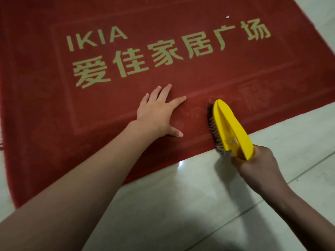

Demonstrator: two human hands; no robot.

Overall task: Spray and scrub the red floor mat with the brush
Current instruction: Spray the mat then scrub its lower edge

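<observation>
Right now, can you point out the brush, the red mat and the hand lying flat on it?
brush point(231, 127): head view, on its yellow plastic back.
red mat point(45, 78): head view, on bare pile near its left side.
left hand point(155, 113): head view, on the back of the hand.

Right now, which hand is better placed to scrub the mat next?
The right hand: it grips the yellow brush, whose bristles meet the red mat near its edge. The left hand lies flat on the mat, holding nothing.

matt pile-cloth red mat point(54, 69), glossy plastic brush point(230, 127), glossy tiled floor point(181, 205)
</observation>
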